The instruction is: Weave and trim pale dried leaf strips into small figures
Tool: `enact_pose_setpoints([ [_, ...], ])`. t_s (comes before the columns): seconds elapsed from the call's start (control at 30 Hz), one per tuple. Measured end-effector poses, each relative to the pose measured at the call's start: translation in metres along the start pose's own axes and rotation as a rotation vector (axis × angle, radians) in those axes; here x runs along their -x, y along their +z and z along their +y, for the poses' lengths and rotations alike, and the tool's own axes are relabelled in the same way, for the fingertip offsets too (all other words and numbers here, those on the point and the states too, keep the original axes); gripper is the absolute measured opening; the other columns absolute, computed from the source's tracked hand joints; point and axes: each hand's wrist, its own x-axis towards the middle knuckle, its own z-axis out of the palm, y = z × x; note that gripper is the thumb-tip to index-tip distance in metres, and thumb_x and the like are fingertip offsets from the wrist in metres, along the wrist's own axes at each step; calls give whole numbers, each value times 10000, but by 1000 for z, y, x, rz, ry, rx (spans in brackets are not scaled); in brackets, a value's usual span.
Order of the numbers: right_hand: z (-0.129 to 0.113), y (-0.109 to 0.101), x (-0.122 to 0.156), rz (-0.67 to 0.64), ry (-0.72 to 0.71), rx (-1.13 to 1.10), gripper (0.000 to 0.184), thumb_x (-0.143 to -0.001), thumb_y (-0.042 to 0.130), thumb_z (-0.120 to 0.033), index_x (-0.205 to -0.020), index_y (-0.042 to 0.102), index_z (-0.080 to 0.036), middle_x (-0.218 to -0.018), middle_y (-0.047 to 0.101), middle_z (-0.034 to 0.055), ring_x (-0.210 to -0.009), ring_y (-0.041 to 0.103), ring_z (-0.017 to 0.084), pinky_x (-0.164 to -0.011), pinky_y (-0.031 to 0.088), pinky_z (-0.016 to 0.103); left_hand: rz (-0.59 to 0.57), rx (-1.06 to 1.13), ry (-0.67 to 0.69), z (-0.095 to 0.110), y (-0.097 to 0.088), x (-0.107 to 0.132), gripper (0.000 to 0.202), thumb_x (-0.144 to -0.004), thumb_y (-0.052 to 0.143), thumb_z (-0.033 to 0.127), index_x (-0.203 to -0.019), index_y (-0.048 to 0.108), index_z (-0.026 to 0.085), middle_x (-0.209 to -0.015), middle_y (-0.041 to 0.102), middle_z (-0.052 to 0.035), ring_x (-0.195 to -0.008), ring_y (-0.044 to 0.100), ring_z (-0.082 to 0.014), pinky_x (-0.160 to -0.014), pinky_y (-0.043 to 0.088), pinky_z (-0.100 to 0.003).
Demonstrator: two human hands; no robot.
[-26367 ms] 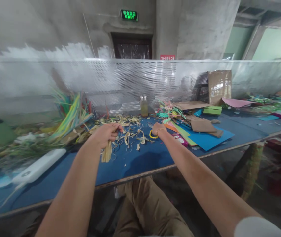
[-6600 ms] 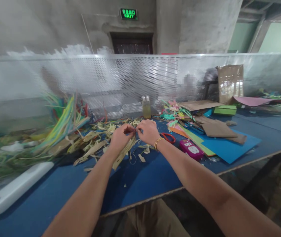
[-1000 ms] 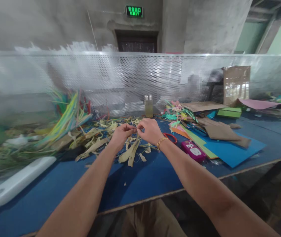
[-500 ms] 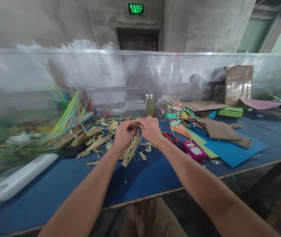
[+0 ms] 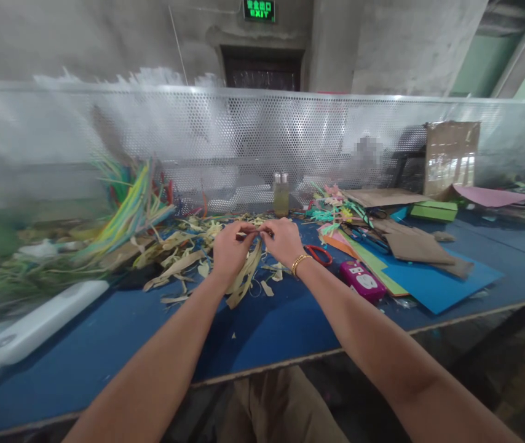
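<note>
My left hand (image 5: pixel 232 247) and my right hand (image 5: pixel 283 240) meet fingertip to fingertip above the blue table. Both are closed in a pinch, and whatever lies between the fingers is too small to make out. A pale, dry, husk-like strip (image 5: pixel 245 274) runs from just under the fingertips down to the tabletop; I cannot tell whether it is held. More pale strips (image 5: pixel 180 271) lie in a loose heap to the left of and behind my left hand. Small scraps (image 5: pixel 267 288) rest below my right hand. Red-handled scissors (image 5: pixel 318 254) lie right of my right wrist.
A purple box (image 5: pixel 362 280) sits beside my right forearm, near coloured paper sheets (image 5: pixel 447 289) and brown cardboard (image 5: pixel 422 246). A jar (image 5: pixel 281 195) stands behind my hands. On the left are a white elongated device (image 5: pixel 41 323) and a bundle of coloured strips (image 5: pixel 126 212).
The view has shifted slightly. My hands stay pinched together at the same place, with the fingers a little changed in position.
</note>
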Motion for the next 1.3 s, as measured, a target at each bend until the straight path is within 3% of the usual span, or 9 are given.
enact_pose_setpoints([
  [0.27,1,-4,-1,208,29,-7,101,-775,526,-243,-775,624,-219,-888,628,34,-912,495,205,-844,314,359,31,178,-146,-12,2,-5,150,-706,640,299,-787,671,177,-766,675,-24,-698,610,-149,-662,481,-265],
  [0.43,3,-8,-4,293,45,-70,101,-772,502,-225,-748,596,-200,-886,619,54,-902,509,201,-839,337,340,-44,279,-207,-23,5,-7,236,-690,640,296,-877,678,158,-730,658,-30,-661,584,-141,-659,469,-273],
  [0.6,-1,-10,-4,218,-69,-165,128,-807,451,-203,-805,579,-200,-887,629,37,-885,522,170,-843,354,301,-176,285,-204,-28,7,-6,229,-673,609,250,-866,691,161,-708,649,-19,-648,562,-135,-634,453,-267],
  [0.8,0,-7,-4,75,-124,-228,168,-851,371,-182,-849,539,-194,-838,610,28,-834,526,150,-794,369,277,-190,258,-182,-27,9,-6,141,-674,589,267,-737,661,164,-666,619,-10,-612,529,-128,-601,431,-260],
  [0.97,9,-9,-8,144,-77,-325,158,-846,365,-176,-829,522,-180,-762,571,25,-734,526,141,-726,396,259,-106,108,-201,-34,3,-9,114,-666,598,270,-702,653,176,-630,591,-2,-610,514,-138,-604,402,-271],
  [1.07,16,-10,-11,190,-33,-336,169,-855,384,-206,-867,549,-171,-769,599,35,-741,544,150,-727,405,269,-51,186,-292,-43,-3,-12,139,-665,598,294,-729,636,176,-608,555,12,-565,472,-124,-556,374,-257],
  [1.17,18,-7,-10,162,-11,-312,194,-863,420,-250,-926,588,-177,-859,643,53,-808,569,162,-761,407,286,-77,266,-320,-47,-4,-13,180,-670,599,314,-773,633,171,-595,532,19,-535,441,-111,-524,350,-243],
  [1.3,12,-2,-6,129,-37,-213,199,-855,486,-308,-934,631,-197,-922,652,53,-854,561,171,-818,385,313,-116,218,-256,-41,0,-11,184,-677,600,307,-790,644,169,-611,546,13,-561,464,-117,-544,366,-245],
])
